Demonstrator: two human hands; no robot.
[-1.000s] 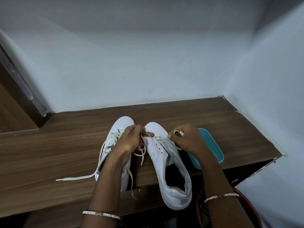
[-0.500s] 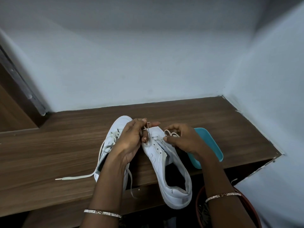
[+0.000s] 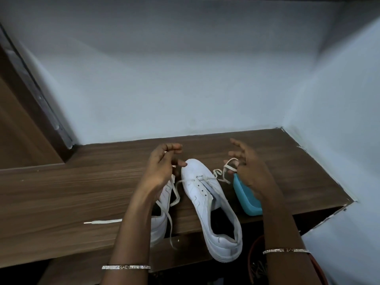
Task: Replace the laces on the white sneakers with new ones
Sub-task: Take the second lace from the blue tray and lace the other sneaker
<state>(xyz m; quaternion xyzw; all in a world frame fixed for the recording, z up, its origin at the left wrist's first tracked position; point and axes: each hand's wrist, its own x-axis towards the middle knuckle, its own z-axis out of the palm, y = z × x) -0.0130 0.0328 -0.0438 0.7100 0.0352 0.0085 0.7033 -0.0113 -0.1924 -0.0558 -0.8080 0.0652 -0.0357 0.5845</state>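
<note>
Two white sneakers lie on the wooden shelf (image 3: 72, 192). The right sneaker (image 3: 207, 204) points away from me, its heel hanging over the front edge. My left forearm covers most of the left sneaker (image 3: 159, 225). A white lace (image 3: 207, 177) runs through the right sneaker's eyelets nearest the toe. My left hand (image 3: 162, 167) hovers left of the toe with curled fingers and holds the lace's left end. Right of the toe, my right hand (image 3: 248, 169) pinches the other end, which loops at its fingertips; its upper fingers are spread.
A blue container (image 3: 246, 200) sits on the shelf under my right wrist. A loose lace end (image 3: 102, 222) from the left sneaker trails across the shelf to the left. A red-rimmed basket (image 3: 251, 256) stands below the shelf edge. Walls close the back and right.
Both hands have lifted off the right sneaker and moved apart, drawing the lace ends out to either side. The sneaker's toe and front eyelets now show.
</note>
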